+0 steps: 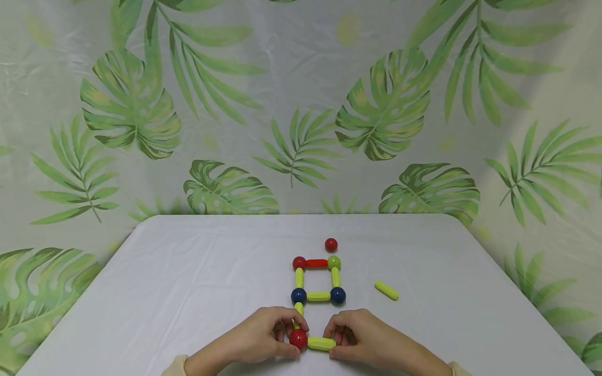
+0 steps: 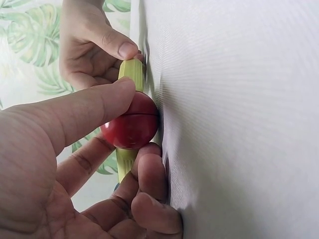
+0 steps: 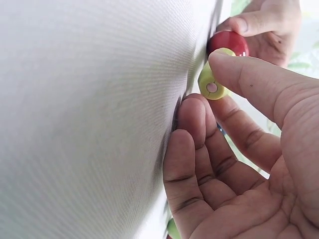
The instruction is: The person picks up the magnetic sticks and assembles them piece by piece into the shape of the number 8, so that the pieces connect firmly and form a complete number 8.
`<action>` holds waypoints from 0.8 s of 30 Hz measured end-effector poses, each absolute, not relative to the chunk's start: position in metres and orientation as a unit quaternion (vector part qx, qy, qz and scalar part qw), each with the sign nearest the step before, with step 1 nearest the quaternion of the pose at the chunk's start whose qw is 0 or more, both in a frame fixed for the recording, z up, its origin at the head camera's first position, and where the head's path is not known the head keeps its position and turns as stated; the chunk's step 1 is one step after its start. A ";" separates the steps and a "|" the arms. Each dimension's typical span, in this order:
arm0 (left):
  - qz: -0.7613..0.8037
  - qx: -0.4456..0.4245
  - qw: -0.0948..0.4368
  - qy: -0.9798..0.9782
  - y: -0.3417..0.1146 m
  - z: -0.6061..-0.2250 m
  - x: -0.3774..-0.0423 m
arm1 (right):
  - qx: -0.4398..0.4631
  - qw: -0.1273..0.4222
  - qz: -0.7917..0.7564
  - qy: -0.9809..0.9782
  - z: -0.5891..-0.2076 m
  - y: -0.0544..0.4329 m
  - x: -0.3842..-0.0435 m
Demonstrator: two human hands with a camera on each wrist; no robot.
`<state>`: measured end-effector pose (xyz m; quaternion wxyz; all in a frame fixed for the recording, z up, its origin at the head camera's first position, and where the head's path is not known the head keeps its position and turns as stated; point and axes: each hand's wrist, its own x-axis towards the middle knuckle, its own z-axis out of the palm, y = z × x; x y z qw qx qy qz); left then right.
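My left hand [image 1: 263, 334] grips a red ball [image 1: 298, 339] at the near end of a ball-and-rod figure, thumb on one side and fingers on the other. Between the thumb and fingers of my right hand [image 1: 364, 337] is a yellow-green rod [image 1: 322, 343], whose left end meets that red ball. Its free end face shows in the right wrist view. Another yellow-green rod [image 1: 299, 309], partly covered by my left fingers, runs from the red ball to a dark blue ball [image 1: 298, 296]. A second dark blue ball [image 1: 337, 295] stands to the right, joined by a rod [image 1: 318, 296].
Farther back, the figure closes into a square with a red ball [image 1: 299, 263], a red rod [image 1: 316, 263] and a green ball [image 1: 334, 262]. A loose red ball [image 1: 331, 245] lies behind it. One loose yellow-green rod [image 1: 386, 290] lies right on the white-covered table [image 1: 188, 271].
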<state>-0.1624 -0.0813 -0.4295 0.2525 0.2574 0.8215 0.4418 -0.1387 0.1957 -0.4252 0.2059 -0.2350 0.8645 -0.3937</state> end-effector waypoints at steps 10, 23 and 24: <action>0.440 0.270 0.245 0.821 -0.082 -0.431 -0.162 | -0.234 0.196 -0.389 0.869 -0.425 0.197 -0.139; 0.440 0.269 0.246 0.821 -0.082 -0.430 -0.163 | -0.238 0.181 -0.389 0.871 -0.425 0.198 -0.141; 0.441 0.269 0.246 0.820 -0.082 -0.430 -0.163 | -0.236 0.181 -0.390 0.872 -0.425 0.198 -0.141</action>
